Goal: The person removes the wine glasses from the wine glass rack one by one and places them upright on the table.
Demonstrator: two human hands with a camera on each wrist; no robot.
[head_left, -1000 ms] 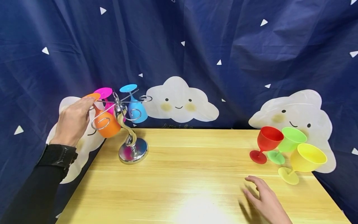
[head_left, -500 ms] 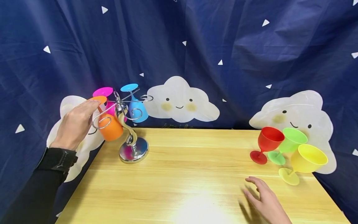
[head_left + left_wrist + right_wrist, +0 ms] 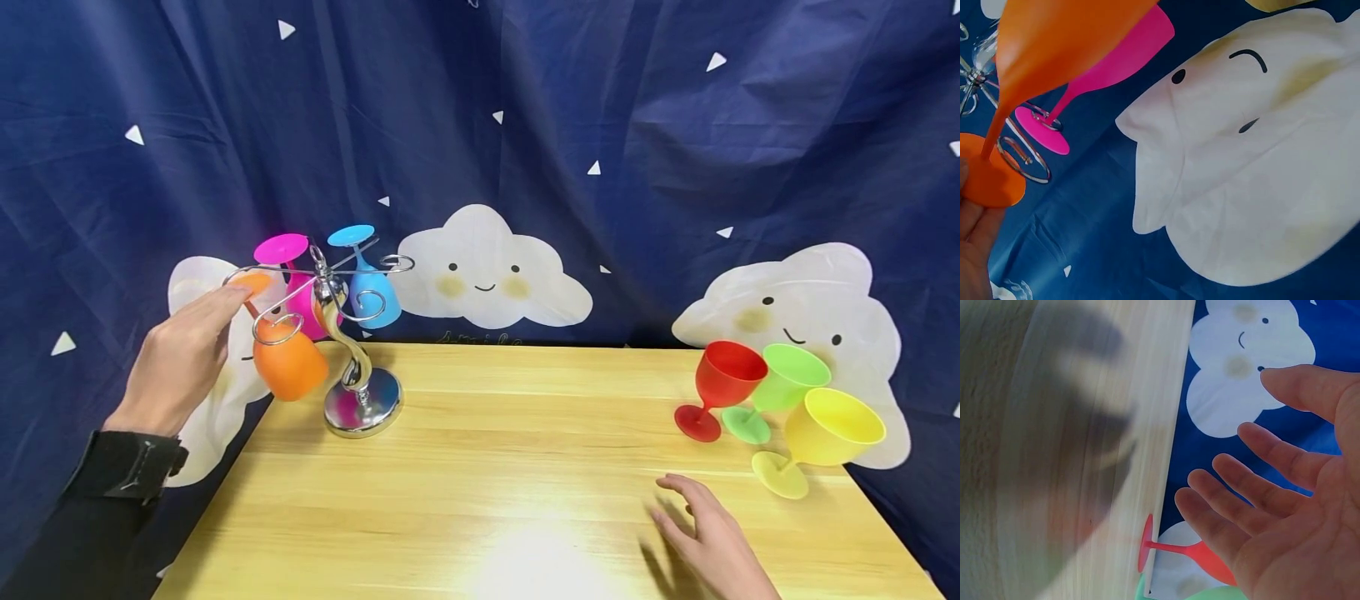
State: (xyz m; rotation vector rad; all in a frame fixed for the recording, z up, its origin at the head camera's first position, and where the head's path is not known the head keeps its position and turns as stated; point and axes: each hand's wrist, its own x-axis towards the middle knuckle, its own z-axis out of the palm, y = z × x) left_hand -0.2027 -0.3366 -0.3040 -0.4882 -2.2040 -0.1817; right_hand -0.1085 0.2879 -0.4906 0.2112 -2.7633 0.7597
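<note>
In the head view my left hand [image 3: 176,354] pinches the foot of an upside-down orange goblet [image 3: 288,367], its bowl hanging beside a curled arm of the silver rack [image 3: 363,404]. The left wrist view has the fingers on the rim of the orange foot [image 3: 997,187], a wire curl close to the stem. A pink goblet [image 3: 281,250] and a blue goblet [image 3: 375,292] hang upside down on the rack's far side. My right hand [image 3: 712,533] is held over the table with relaxed fingers, touching nothing; a red goblet [image 3: 727,375] is beyond it.
Upright at the table's right edge are a green goblet [image 3: 787,379] and a yellow goblet [image 3: 832,425], near the red one. Behind the wooden table [image 3: 480,442] hangs a dark blue curtain [image 3: 465,100] with cloud faces. The rack's wire arms stick out several ways.
My left hand has shifted right, then down and back left, lowering the orange goblet. A wire arm now shows above its foot. The right hand stays where it was.
</note>
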